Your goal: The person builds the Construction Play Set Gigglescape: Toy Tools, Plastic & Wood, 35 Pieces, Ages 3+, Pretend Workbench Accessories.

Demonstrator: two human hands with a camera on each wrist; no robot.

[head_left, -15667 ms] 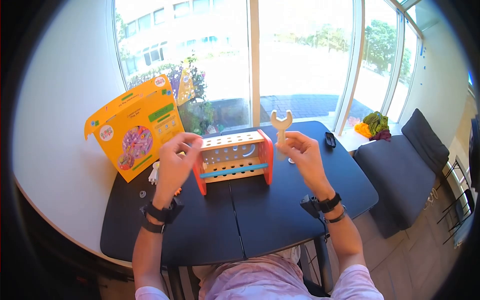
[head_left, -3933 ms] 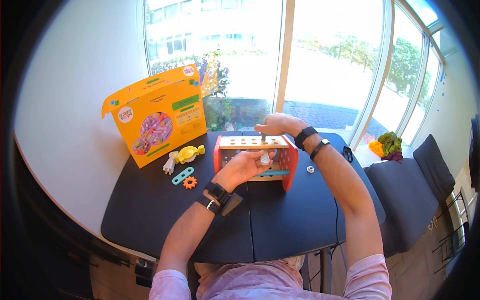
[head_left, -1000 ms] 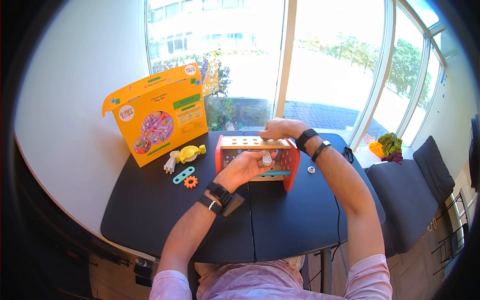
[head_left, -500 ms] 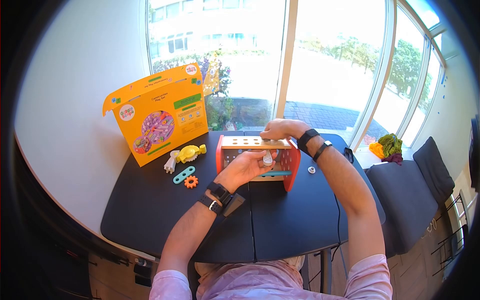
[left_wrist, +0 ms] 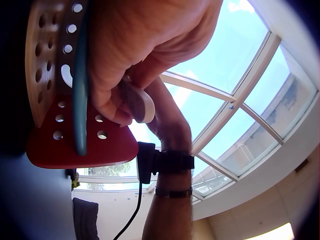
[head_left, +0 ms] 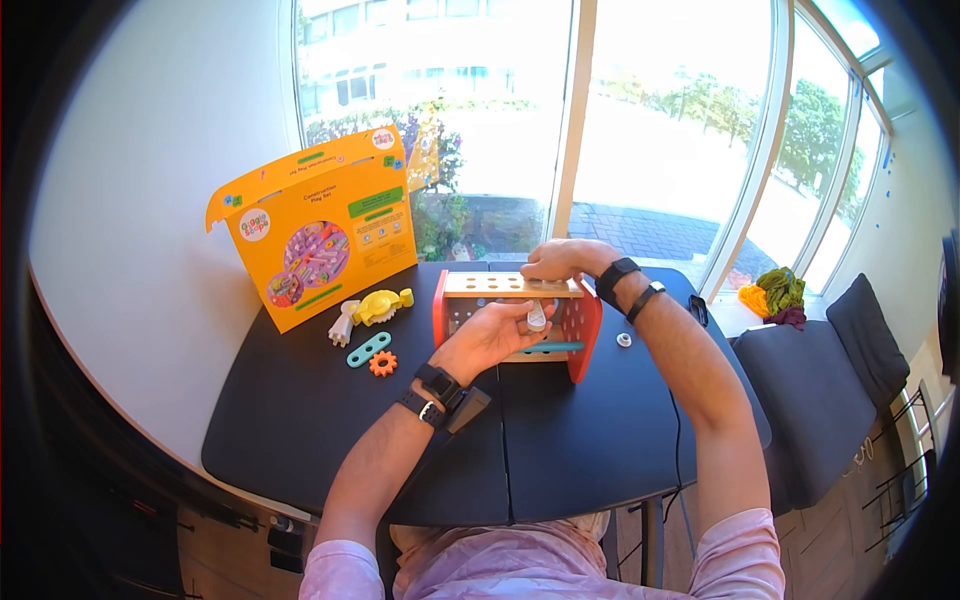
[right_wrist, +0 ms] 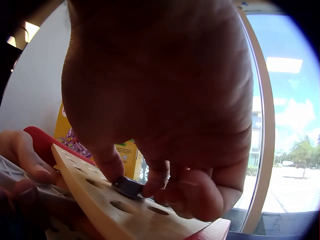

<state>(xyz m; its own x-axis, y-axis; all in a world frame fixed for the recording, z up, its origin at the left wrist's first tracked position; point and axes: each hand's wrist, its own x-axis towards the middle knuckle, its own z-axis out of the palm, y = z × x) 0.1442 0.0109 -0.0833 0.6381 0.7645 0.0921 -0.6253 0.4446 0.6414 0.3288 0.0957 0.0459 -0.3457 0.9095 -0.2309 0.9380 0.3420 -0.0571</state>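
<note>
A toy workbench [head_left: 485, 284], with a perforated wooden top and red side panels, stands on the black table. My right hand [head_left: 555, 260] is over the right part of its top. Thumb and fingertips pinch a dark grey toy bolt [right_wrist: 128, 187] at the plank, among the holes; any shank is hidden. Below the plank's front edge, my left hand [head_left: 485, 335] grips a whitish toy wrench [head_left: 537, 318], whose rounded handle end shows past the fingers. The wrench's head is hidden under the plank. A blue bar [left_wrist: 80, 90] crosses the bench's front, beside my left hand.
Left of the bench lie a yellow toy piece [head_left: 378, 307], a whitish toy piece [head_left: 342, 325], a blue perforated strip [head_left: 369, 350] and an orange gear [head_left: 383, 363]. A yellow box [head_left: 320, 225] stands behind them. A small white piece [head_left: 624, 340] sits to the right.
The wrench has passed from my right hand to my left since the oldest frame. Since 3.9 seconds ago, the grey bolt has sunk toward the plank. Over the last second both hands barely move.
</note>
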